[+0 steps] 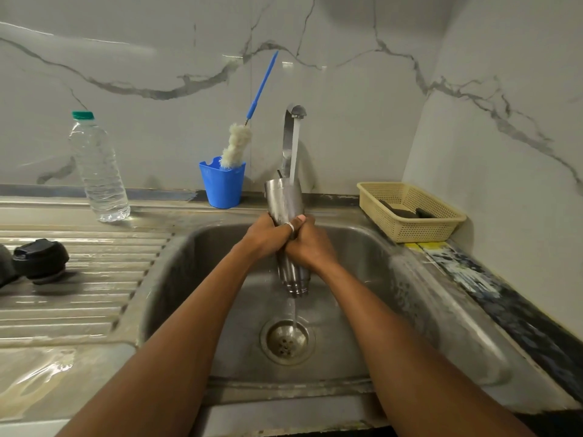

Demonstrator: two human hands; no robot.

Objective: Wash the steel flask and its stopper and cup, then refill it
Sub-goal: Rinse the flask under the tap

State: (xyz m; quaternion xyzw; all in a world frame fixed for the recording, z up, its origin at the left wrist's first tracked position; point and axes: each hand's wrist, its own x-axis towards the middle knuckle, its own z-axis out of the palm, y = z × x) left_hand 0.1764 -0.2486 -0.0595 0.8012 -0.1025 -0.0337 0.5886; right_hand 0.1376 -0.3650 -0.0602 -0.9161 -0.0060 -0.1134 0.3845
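A: Flask, where is it?
B: Upright over the sink, above the drain. Left hand and right hand both clasp its middle, touching each other.
A: Left of the grip?
B: The stopper, well apart on the drainboard.
A: Beyond the grip?
B: The tap pours water onto the flask's top, and water falls from its lower end. Farther left stand a brush and a bottle.
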